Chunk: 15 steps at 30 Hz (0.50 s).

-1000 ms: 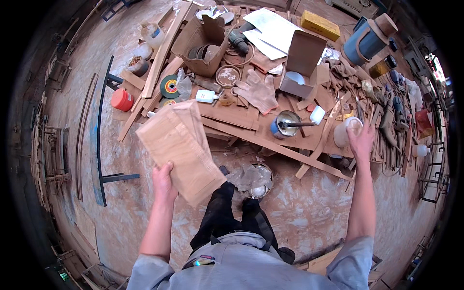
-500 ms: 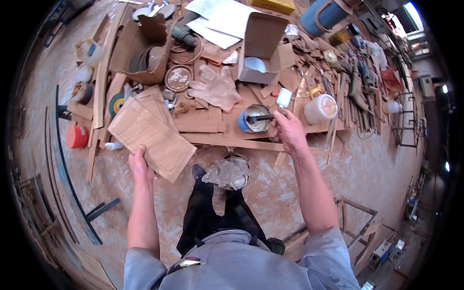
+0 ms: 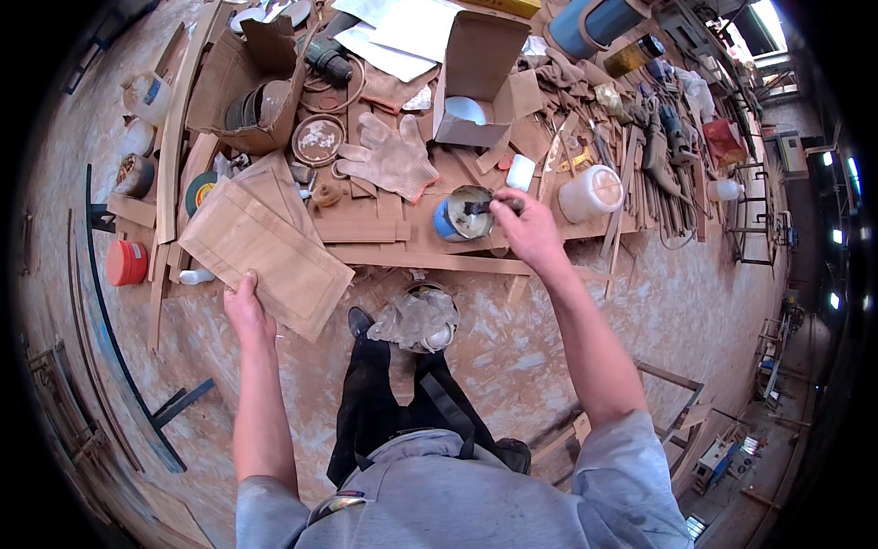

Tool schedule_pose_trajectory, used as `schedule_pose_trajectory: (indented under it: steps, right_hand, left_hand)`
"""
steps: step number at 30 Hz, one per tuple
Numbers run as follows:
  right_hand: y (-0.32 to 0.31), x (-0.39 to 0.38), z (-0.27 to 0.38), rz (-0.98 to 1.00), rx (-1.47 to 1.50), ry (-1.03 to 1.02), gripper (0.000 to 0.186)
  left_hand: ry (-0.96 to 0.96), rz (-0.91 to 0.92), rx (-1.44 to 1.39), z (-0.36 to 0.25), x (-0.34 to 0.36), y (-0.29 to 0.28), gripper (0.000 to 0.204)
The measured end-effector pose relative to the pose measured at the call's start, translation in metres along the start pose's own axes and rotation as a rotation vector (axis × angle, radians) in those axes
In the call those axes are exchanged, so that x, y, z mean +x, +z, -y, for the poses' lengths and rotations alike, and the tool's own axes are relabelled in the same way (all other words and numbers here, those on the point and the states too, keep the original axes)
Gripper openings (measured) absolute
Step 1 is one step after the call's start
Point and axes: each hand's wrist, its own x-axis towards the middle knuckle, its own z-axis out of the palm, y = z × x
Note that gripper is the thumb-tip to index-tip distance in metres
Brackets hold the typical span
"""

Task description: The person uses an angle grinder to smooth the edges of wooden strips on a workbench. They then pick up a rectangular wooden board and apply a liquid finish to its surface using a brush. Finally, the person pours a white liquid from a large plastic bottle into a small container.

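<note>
My left hand [image 3: 249,313] has the boards [image 3: 261,249] pinched, my right hand [image 3: 529,231] is gripping the brush [image 3: 476,209], tip in the can [image 3: 443,222]. Top board looks bare, no smears I can spot yet.

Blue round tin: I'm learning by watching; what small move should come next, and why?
Perhaps lift the dark stick-like tool out of the tin: the right hand grips its handle, its other end is inside, and the left hand holds flat brown rectangular pieces.
</note>
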Motion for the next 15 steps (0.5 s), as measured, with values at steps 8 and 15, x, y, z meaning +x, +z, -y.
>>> schedule_pose_trajectory:
  steps: [8,15]
  right_hand:
    - [0.003,-0.002,-0.009,-0.023,-0.017,-0.066,0.026]
    - [-0.015,-0.005,0.018,-0.254,0.255,0.203,0.032]
  left_hand:
    - [0.091,0.009,0.012,-0.007,-0.005,0.005,0.032]
    - [0.076,0.055,0.016,-0.038,-0.05,-0.005,0.036]
